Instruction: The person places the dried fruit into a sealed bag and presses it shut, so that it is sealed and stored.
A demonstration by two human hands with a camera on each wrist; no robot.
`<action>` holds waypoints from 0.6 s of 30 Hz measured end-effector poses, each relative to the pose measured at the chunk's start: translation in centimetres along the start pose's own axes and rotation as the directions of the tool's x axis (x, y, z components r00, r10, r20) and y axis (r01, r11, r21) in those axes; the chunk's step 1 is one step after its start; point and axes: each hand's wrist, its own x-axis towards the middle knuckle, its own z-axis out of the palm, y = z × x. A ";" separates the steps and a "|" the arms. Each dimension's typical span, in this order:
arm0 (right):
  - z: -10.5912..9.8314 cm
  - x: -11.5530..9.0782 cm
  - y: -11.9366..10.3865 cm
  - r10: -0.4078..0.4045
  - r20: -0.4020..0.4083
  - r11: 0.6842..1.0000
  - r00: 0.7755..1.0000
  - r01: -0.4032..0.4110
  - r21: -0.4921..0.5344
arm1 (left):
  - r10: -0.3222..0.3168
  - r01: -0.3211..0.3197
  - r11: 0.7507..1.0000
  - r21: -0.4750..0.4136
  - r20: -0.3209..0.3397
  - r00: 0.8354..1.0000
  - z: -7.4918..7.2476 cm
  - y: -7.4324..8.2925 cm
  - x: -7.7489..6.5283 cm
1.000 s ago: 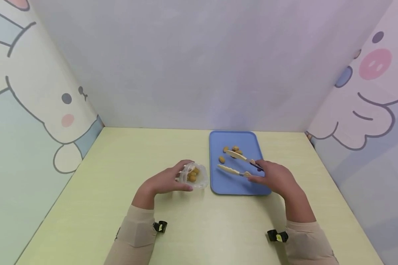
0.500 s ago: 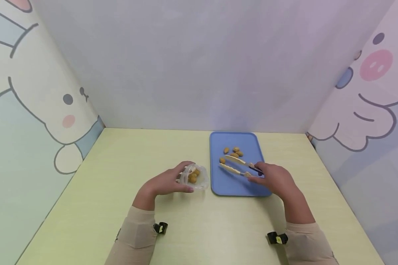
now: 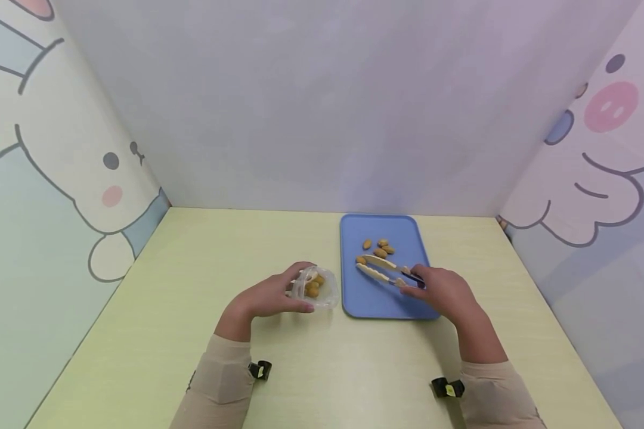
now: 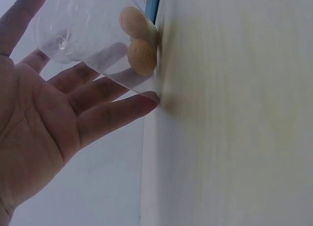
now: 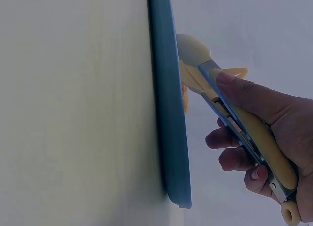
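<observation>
My left hand (image 3: 268, 295) holds a clear plastic cup (image 3: 330, 293) on the table, left of the blue tray (image 3: 367, 304). Several round brown nut-like pieces (image 4: 142, 56) lie inside it, and my fingers and thumb span its sides. With my right hand (image 3: 448, 290) I grip food tongs (image 5: 259, 138) with cream tips and metal arms, thumb on one arm and fingers on the other. Low over the tray, the spread tips reach a brown nut-like piece (image 3: 361, 260), which sits right at their ends. Several more pieces (image 3: 380, 252) lie just beyond.
The pale yellow table (image 3: 311, 369) runs back to a plain grey wall (image 3: 311, 107). Side walls with cartoon animals stand left and right. Black wrist cameras (image 3: 260, 370) are strapped at both sleeves.
The tong tips have moved down toward the near-left piece on the tray and drawn closer together around it. The left hand and cup have stayed in place.
</observation>
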 end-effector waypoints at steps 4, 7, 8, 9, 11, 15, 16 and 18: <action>0.2 0.0 0.1 -0.013 -0.011 1.000 1.000 0.013 -0.005 | -0.002 0.002 1.000 0.005 0.000 1.000 0.0 0.0 0.0; 0.2 0.0 0.1 -0.011 -0.005 1.000 1.000 0.011 -0.003 | -0.003 0.003 1.000 0.005 0.001 1.000 0.0 0.0 0.0; 0.2 0.0 0.1 -0.010 -0.002 1.000 1.000 0.010 -0.003 | -0.004 0.004 1.000 0.006 0.001 1.000 0.0 0.0 0.0; 0.2 0.0 0.1 -0.007 -0.001 1.000 1.000 0.007 -0.003 | -0.003 0.003 1.000 0.006 0.001 1.000 0.0 0.0 0.0; 0.1 0.0 0.1 -0.004 -0.002 1.000 1.000 0.004 -0.002 | -0.003 0.003 1.000 0.008 -0.001 1.000 0.0 0.1 0.0; -0.1 0.0 0.2 0.000 -0.014 1.000 1.000 0.000 0.002 | -0.009 0.009 1.000 0.012 -0.002 1.000 0.0 0.2 0.0; -0.2 0.0 0.2 0.000 -0.018 1.000 1.000 0.000 0.005 | -0.011 0.011 1.000 0.012 -0.003 1.000 0.0 0.2 0.0; -0.3 -0.1 0.3 -0.002 -0.025 1.000 1.000 0.003 0.003 | -0.022 0.022 1.000 0.006 -0.001 1.000 0.0 0.2 0.0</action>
